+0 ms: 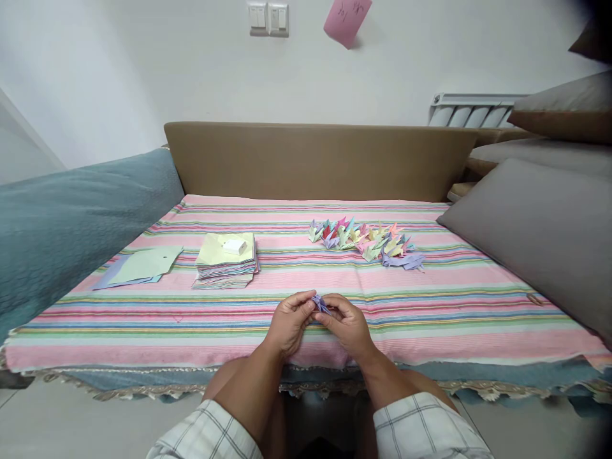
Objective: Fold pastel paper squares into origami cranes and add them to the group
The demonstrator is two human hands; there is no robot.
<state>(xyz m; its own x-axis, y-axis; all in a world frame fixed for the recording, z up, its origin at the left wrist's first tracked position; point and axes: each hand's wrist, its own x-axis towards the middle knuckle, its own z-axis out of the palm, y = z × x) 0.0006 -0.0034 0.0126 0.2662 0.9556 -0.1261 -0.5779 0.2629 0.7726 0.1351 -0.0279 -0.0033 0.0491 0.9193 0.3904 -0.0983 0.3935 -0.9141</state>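
A small purple folded paper piece sits between my two hands, just above the striped cloth. My left hand pinches its left side with curled fingers. My right hand grips its right side, fingers closed around it. Behind them, a pile of several finished paper cranes in mixed pastel colours lies on the cloth. A stack of square coloured papers with a small white object on top stands to the left.
Loose green and blue sheets lie at the far left of the cloth. A teal blanket borders the left side, grey cushions the right, and a brown padded backboard runs behind.
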